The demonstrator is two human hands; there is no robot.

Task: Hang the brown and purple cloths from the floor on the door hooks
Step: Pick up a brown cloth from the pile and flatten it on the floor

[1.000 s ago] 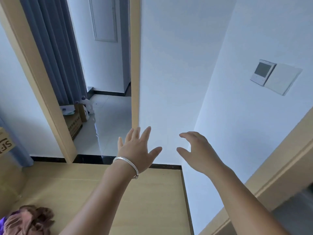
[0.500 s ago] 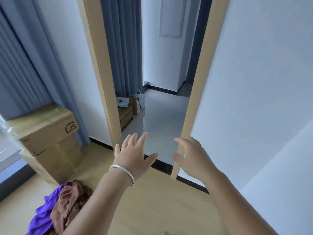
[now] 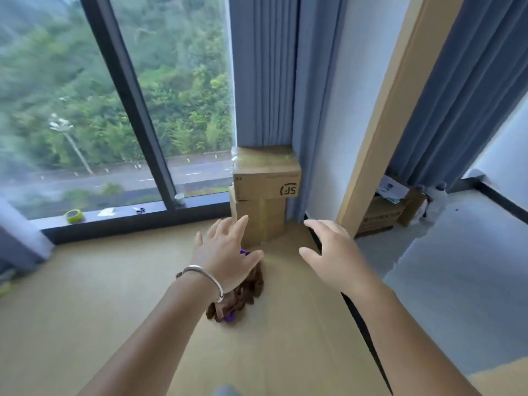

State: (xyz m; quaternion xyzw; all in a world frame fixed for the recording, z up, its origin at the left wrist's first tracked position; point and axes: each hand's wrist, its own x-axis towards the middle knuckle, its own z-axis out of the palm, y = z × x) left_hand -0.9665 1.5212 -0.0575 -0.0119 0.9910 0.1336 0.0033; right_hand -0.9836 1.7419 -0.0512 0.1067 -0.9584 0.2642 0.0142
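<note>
A crumpled brown cloth (image 3: 245, 295) lies on the wooden floor at the middle of the view, with bits of a purple cloth (image 3: 229, 318) showing under its near edge and beside my thumb. My left hand (image 3: 225, 252), a silver bangle on its wrist, hovers spread above the pile and hides much of it. My right hand (image 3: 328, 252) hangs open to the right of the cloths, fingers relaxed, holding nothing. No door hooks are in view.
Two stacked cardboard boxes (image 3: 265, 195) stand just beyond the cloths against a blue curtain (image 3: 265, 70). A big window with a dark sill (image 3: 114, 218) fills the left. A wooden door frame (image 3: 380, 124) and a doorway with more boxes (image 3: 380, 215) lie to the right.
The view has swung left, from the doorway and white wall to the window corner. The cloth pile has come from the lower left to beneath my left hand. Both hands stay open.
</note>
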